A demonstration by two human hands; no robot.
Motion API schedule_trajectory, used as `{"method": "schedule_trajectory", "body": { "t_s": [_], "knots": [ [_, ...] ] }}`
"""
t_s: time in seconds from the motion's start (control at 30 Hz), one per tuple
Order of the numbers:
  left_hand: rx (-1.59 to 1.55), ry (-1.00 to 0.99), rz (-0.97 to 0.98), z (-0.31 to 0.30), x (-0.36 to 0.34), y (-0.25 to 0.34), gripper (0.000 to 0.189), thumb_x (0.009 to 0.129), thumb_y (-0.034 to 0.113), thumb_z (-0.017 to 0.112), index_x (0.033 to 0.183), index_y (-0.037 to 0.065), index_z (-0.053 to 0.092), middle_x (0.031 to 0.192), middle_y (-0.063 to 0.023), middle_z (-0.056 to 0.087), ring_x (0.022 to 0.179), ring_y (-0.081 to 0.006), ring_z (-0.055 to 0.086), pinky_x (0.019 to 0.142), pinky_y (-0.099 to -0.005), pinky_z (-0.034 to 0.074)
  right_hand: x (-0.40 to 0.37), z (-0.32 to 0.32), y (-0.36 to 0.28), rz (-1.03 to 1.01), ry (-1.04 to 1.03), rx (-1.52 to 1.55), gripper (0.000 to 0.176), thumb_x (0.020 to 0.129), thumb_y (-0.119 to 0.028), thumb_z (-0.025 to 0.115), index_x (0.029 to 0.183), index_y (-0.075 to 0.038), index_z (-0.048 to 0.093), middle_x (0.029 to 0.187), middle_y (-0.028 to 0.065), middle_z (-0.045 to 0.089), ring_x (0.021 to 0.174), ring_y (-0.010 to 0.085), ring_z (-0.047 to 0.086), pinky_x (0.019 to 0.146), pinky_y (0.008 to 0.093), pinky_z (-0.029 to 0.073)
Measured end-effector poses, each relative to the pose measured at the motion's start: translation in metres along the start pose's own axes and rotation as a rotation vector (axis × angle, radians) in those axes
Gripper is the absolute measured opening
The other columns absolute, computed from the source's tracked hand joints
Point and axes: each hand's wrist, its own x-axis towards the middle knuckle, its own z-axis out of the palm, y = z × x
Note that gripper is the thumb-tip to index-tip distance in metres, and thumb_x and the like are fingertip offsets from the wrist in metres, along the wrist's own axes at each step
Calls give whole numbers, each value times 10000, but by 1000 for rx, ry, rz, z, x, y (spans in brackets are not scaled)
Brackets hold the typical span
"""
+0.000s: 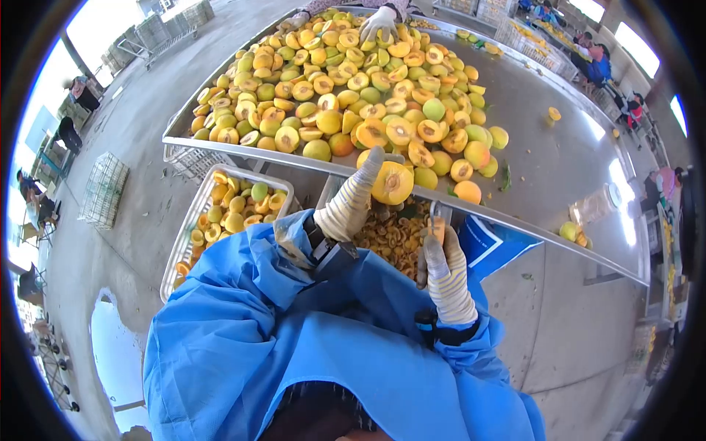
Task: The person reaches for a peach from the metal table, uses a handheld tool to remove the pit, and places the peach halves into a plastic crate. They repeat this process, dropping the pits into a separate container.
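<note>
My left hand (347, 202), in a striped glove with grey fingertips, is closed on a yellow peach half (393, 184). Its cut face is turned towards me, over the table's front edge. My right hand (449, 279), gloved alike, sits lower and to the right. Its fingers are closed around a small orange and grey item (437, 229), mostly hidden, whose kind I cannot make out. Beneath and between both hands lies a container of brown pits and scraps (393, 239). Whole and halved peaches (316, 95) are heaped just beyond my left hand.
A metal table (529, 147) with a raised rim stands before me. A white crate (209, 180) of peach halves is at left. A clear jar (596, 204) lies at the table's right. Across the table, another person's gloved hand (380, 23) touches the heap. A wire crate (105, 189) stands on the floor.
</note>
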Motion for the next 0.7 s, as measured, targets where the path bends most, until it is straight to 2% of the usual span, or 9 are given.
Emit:
{"method": "schedule_trajectory", "body": {
  "t_s": [0.1,0.2,0.23,0.33,0.37,0.47,0.57,0.67,0.7],
  "knots": [
    [138,46,126,-10,-19,-29,690,894,695,500,1199,83,590,1084,-61,651,971,-140,634,845,-291,519,4,6,13,-212,-15,-385,405,963,-403,589,1060,-13,536,651,145,557,532,296,579,513,392,461],
    [199,5,145,-13,-31,-38,679,915,683,474,1185,71,594,1077,-64,651,971,-143,631,860,-298,519,2,16,17,-304,-1,-583,402,953,-365,600,1048,20,536,736,258,591,671,439,609,589,478,469],
    [249,41,158,-10,-37,-37,704,914,698,452,1172,60,598,1051,-59,654,956,-142,630,853,-290,515,1,20,20,-357,26,-651,348,948,-317,600,1027,16,537,744,269,616,696,457,615,590,500,474],
    [222,24,142,-12,-42,-40,727,908,717,437,1145,53,611,1027,-59,656,950,-150,631,847,-286,511,-4,29,15,-329,40,-861,311,945,-296,596,983,6,533,689,250,607,645,456,610,571,515,472],
    [247,40,151,-12,-44,-40,741,904,726,430,1130,46,617,1012,-63,657,936,-151,632,837,-286,513,-6,34,10,-399,63,-899,290,949,-288,586,952,-4,525,652,237,601,608,453,604,546,520,467],
    [313,69,173,-11,-48,-33,787,894,752,404,1084,23,631,963,-77,659,885,-152,635,805,-285,518,-6,35,14,-407,20,-1005,290,954,-294,573,951,-7,533,660,245,603,623,452,607,535,519,463],
    [388,62,167,-14,-48,-28,886,871,804,338,1024,-13,646,871,-92,662,792,-146,634,748,-275,521,-6,36,23,-422,-28,-908,306,966,-325,561,952,-19,547,647,207,604,561,422,605,534,502,475],
    [414,-25,43,-24,-45,-22,913,858,824,323,1015,-14,652,861,-95,666,796,-150,639,743,-267,519,-9,33,14,-3,-263,-334,350,970,-394,566,958,-45,553,618,105,564,472,275,557,455,397,450],
    [382,-44,47,-27,-43,-22,878,863,799,366,1024,-16,652,861,-96,669,782,-150,641,730,-269,527,-9,31,8,143,-305,-189,363,970,-416,568,962,-53,555,612,72,548,450,226,536,431,359,436]
  ]
}}
